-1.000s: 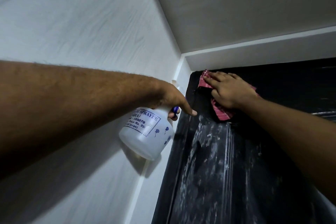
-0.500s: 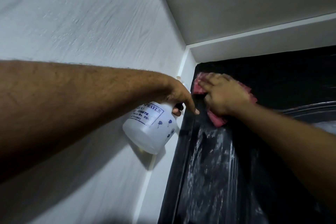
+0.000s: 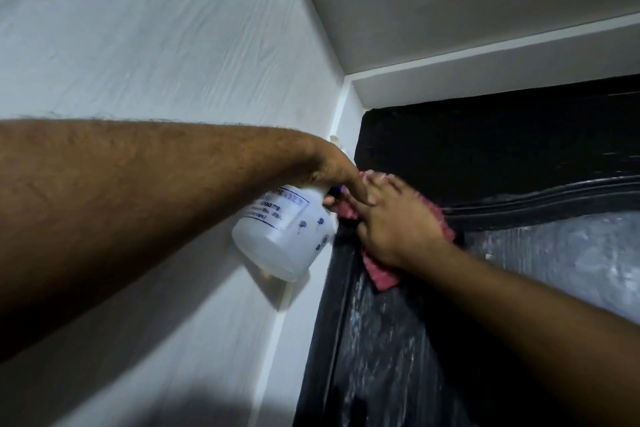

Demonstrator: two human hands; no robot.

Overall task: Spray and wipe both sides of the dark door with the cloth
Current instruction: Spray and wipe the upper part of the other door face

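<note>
Near the top left corner of the dark door (image 3: 502, 149), right hand (image 3: 398, 229) lies flat, fingers spread, pressing the red cloth (image 3: 381, 276) against the door's raised frame edge. Cloth mostly hidden under the palm; only its lower corner and a strip along the right side show. Left hand (image 3: 337, 172) is wrapped round the neck of the white spray bottle (image 3: 280, 239), index finger extended and overlapping the right hand's fingers in view; whether they touch, cannot tell. Trigger and nozzle hidden behind the left hand, only a bit of blue plastic visible. Bottle hangs tilted, base toward the camera, just beside the door's left edge, in front of the white wall (image 3: 156, 45). Label print blurred, only partly readable. Door panel below the cloth shows whitish wet streaks. Door's right side and bottom cut off by the frame. Both forearms run out of view.
</note>
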